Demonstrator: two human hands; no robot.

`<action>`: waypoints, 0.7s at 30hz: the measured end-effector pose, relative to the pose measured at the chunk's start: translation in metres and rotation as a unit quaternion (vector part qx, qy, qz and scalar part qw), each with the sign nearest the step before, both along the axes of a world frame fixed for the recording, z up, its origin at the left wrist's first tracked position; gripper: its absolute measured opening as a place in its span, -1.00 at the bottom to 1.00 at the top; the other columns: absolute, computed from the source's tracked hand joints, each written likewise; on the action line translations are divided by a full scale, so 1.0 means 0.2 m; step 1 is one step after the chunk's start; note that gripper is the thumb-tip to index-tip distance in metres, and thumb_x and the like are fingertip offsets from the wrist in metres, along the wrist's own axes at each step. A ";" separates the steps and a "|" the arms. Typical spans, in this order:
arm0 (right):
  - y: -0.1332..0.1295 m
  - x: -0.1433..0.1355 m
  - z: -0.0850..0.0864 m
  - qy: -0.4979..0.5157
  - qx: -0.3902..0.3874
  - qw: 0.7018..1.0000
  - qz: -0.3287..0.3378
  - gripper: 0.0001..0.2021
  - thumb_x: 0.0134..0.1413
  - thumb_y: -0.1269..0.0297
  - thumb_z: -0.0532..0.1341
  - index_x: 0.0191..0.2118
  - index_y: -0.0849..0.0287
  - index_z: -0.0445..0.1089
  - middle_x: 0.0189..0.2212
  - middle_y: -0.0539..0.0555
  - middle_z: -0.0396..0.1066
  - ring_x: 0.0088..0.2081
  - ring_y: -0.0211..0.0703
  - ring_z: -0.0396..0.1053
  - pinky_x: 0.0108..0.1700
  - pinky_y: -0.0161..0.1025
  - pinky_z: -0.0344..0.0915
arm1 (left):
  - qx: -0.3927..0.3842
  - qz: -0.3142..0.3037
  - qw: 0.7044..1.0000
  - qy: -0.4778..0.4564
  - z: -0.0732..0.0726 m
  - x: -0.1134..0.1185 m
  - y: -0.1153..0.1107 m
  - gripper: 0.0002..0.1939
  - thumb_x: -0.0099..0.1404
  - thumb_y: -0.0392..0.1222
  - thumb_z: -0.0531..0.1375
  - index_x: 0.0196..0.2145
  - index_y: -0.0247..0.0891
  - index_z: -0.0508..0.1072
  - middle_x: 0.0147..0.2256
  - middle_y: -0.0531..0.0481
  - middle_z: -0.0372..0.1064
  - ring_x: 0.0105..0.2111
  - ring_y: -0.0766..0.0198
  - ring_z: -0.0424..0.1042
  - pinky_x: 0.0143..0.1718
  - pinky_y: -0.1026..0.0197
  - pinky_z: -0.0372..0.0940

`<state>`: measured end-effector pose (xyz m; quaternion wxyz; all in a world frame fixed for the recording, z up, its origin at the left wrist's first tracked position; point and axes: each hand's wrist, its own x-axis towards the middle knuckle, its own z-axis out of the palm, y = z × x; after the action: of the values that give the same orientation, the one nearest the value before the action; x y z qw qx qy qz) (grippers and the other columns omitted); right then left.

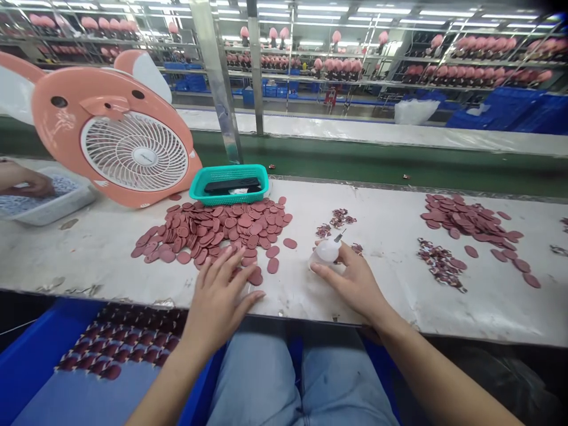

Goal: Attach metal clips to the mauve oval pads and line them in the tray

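My left hand [223, 291] lies spread at the near edge of a heap of dark red oval discs [204, 228], its fingertips touching or just above the nearest ones. Between my right thumb and fingers is a small white squeeze bottle [327, 251] with a thin needle tip pointing up and right; my right hand [352, 278] is closed around it. Small brown-and-white pieces [339, 217] lie in a loose cluster just beyond the bottle. A few single discs [273, 265] sit between my two hands.
A pink animal-shaped fan [144, 157] stands at the back left beside a green basket [228, 168]. More discs [470, 220] and small pieces [439, 260] lie to the right. Another person's hand [31, 180] reaches into a white tub [66, 204]. A blue bin [39, 343] sits below left.
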<state>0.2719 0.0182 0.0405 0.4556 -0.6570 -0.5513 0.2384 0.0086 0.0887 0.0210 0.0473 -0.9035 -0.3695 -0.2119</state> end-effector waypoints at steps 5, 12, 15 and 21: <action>-0.10 -0.05 -0.05 0.065 0.034 0.997 0.000 -0.65 0.09 0.03 0.34 -0.10 0.14 0.43 -0.15 0.15 0.49 -0.11 0.06 0.42 -0.03 -0.06 0.32 | -0.084 -0.110 0.990 -0.006 0.01 0.14 -0.11 -0.36 0.28 0.17 0.26 0.22 -0.18 0.39 0.20 -0.20 0.42 0.21 -0.11 0.33 0.36 -0.22 -0.44; -0.27 -0.17 -0.11 0.226 0.056 0.972 0.039 -0.66 0.21 -0.07 0.16 -0.11 0.10 0.28 -0.42 -0.01 0.35 -0.48 -0.19 0.32 -0.44 -0.24 0.34 | -0.216 -0.068 0.924 -0.307 -0.09 0.09 -0.36 -0.68 0.35 -0.35 0.20 -0.10 0.05 0.63 -0.25 0.05 0.68 -0.29 0.19 0.61 0.13 -0.01 0.21; -0.32 -0.26 -0.10 0.259 0.024 0.963 0.071 -0.71 0.09 0.03 0.32 -0.24 0.11 0.32 -0.41 -0.01 0.35 -0.47 -0.23 0.30 -0.44 -0.29 0.30 | -0.436 0.085 0.753 -0.485 -0.06 0.11 -0.48 -0.81 0.26 -0.09 0.33 -0.17 -0.06 0.68 -0.34 -0.06 0.67 -0.34 0.07 0.61 -0.20 0.07 0.45; -0.35 -0.41 -0.08 0.397 -0.046 0.910 0.106 -0.68 -0.02 0.13 0.43 -0.29 0.11 0.29 -0.49 -0.09 0.32 -0.56 -0.36 0.19 -0.54 -0.39 0.19 | -0.528 0.099 0.632 -0.559 -0.02 0.14 -0.58 -0.77 0.10 -0.03 0.45 -0.24 -0.02 0.70 -0.34 -0.05 0.63 -0.32 0.16 0.56 -0.23 0.21 0.45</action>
<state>0.1904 -0.0523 0.0255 0.5782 -0.4658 -0.3797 0.5519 0.0370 -0.0280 0.0164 -0.6325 -0.4414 -0.4610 -0.4389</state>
